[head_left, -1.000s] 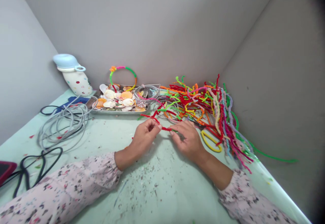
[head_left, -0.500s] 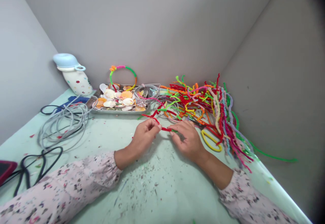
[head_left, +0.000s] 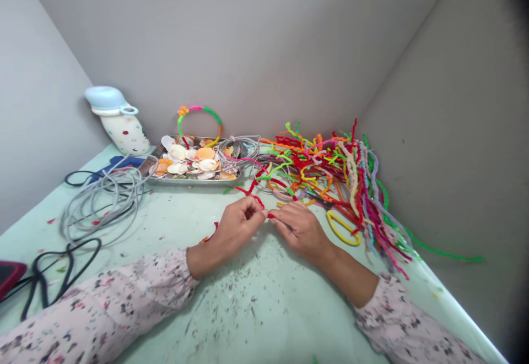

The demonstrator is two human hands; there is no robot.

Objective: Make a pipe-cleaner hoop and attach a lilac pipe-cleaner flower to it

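My left hand (head_left: pixel 242 223) pinches a red fuzzy stem (head_left: pixel 258 201) between thumb and forefinger at the middle of the table. Close on its right, my right hand (head_left: pixel 301 227) is closed on the same red stem, of which a short bit shows between the two hands. The stem's upper end bends up and left above my left fingers. A heap of colourful fuzzy stems (head_left: pixel 318 160) lies just behind my hands. Red and orange bits show beside my left wrist, partly hidden by it.
A metal tray (head_left: pixel 194 182) of shells stands at the back, with a colourful ring (head_left: pixel 212 113) upright in it. A white bottle (head_left: pixel 128 132) leans on the wall. Coiled grey cable (head_left: pixel 103 204) and black cord (head_left: pixel 39 270) lie left. Yellow-handled scissors (head_left: pixel 343 232) lie right.
My hands have come closer together, and less of the red stem shows between them. My right fingers have closed further around it. Red and orange bits now show beside my left wrist.
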